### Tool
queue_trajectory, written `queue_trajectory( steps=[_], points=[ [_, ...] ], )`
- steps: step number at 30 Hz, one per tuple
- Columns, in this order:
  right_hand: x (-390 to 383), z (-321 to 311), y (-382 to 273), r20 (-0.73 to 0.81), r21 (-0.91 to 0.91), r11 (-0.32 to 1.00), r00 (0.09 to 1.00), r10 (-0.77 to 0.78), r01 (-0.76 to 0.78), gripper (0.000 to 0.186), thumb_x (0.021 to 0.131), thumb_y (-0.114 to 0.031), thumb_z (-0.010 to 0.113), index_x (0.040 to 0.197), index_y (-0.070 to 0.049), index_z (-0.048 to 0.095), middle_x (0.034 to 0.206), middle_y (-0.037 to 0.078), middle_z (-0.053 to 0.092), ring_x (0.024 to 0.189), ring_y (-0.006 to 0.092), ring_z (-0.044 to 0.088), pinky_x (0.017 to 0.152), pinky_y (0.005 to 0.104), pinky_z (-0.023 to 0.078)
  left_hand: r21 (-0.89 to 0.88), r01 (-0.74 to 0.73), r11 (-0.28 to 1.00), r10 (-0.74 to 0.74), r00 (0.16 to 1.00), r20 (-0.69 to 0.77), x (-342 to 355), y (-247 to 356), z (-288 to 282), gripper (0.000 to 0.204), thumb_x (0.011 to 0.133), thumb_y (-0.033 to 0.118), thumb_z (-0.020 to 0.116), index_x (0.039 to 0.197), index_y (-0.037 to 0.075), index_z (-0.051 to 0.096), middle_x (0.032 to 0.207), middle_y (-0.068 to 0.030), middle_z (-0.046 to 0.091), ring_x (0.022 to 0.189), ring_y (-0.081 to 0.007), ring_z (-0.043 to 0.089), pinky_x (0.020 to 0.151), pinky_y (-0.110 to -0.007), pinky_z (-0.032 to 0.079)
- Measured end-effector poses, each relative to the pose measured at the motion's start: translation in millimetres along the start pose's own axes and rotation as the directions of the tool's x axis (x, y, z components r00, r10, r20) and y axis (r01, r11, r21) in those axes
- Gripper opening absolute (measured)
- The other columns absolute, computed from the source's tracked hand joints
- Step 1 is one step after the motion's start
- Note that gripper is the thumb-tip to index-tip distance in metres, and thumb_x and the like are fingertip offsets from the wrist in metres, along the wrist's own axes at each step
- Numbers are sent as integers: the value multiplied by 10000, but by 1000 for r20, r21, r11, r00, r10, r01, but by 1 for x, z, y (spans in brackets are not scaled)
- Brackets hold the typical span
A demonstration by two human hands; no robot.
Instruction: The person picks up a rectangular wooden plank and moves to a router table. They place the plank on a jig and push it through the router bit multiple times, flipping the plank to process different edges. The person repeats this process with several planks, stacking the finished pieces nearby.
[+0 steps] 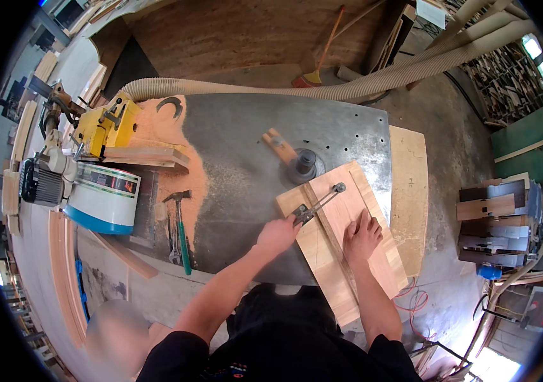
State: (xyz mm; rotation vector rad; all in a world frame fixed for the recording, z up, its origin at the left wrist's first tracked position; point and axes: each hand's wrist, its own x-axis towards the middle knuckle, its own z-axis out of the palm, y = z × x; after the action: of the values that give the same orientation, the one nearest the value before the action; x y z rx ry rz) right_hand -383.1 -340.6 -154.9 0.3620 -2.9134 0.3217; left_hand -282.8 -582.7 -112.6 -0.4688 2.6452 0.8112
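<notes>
My left hand (278,236) is closed at the near end of a metal toggle clamp (322,199), with its fingertips partly hidden. The clamp's arm reaches across a raised wooden strip toward a pinkish wood board (341,207). On that board my right hand (362,237) rests with fingers stretched out, pressing nothing else. Beneath lies a paler wooden base panel (316,254), tilted across the metal table (246,159) and overhanging its near edge. Just beyond the panel's far corner stands a dark round spindle (306,160), with a wooden piece (278,145) beside it.
To the left, a yellow machine part (107,127) and a white-and-blue motor housing (103,198) flank sawdust. A hammer (181,223) and wrenches (173,248) lie on the table's left part. A ribbed hose (252,89) runs behind; stacked wood pieces (494,219) stand at right.
</notes>
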Motion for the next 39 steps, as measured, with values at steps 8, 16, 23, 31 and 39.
queue_trajectory(
  steps=[8, 16, 23, 31, 39],
  points=[
    [9, 12, 21, 120, -105, 994, 992, 34, -22, 538, 995, -353, 535, 1481, -122, 525, 1314, 184, 574, 1233, 376, 523, 1006, 542, 434, -80, -39, 996, 39, 999, 1, 12, 3, 16, 365, 1062, 365, 460, 1104, 45, 629, 960, -214, 742, 918, -400, 725, 807, -541, 579],
    [-24, -10, 64, 48, 46, 974, 974, -223, 221, 537, 1010, -294, 523, 1514, -113, 487, 1335, 208, 546, 1236, 406, 504, 1017, 556, 411, -181, 73, 981, -102, 982, -157, -71, 43, 82, 394, 1080, 372, 462, 1244, 20, 529, 870, -238, 726, 826, -431, 719, 729, -558, 573],
    [-56, -20, 104, 227, 147, 943, 918, -326, 298, 695, 945, -291, 664, 1541, -47, 404, 1414, 223, 507, 1299, 423, 465, 1102, 552, 368, -367, 232, 901, -277, 958, -74, -148, 63, 136, 397, 1054, 384, 516, 1234, 31, 514, 922, -251, 726, 864, -438, 722, 767, -560, 578],
    [-74, -44, 116, 313, 23, 997, 946, -81, 78, 846, 816, -440, 832, 1441, -2, 468, 1406, 209, 524, 1336, 412, 468, 1121, 551, 385, -535, 64, 842, -216, 950, -226, -200, 52, 148, 456, 1062, 393, 520, 1387, 81, 453, 1020, -245, 703, 974, -446, 688, 857, -551, 533],
    [-53, -40, 123, 367, 58, 995, 925, -98, 83, 688, 694, -467, 911, 1075, 12, 597, 1149, 231, 634, 1151, 428, 593, 955, 554, 506, -662, 359, 658, -311, 930, 196, -196, 70, 108, 506, 1076, 364, 463, 1429, 5, 409, 859, -224, 696, 538, -300, 653, 497, -454, 528]
  ],
)
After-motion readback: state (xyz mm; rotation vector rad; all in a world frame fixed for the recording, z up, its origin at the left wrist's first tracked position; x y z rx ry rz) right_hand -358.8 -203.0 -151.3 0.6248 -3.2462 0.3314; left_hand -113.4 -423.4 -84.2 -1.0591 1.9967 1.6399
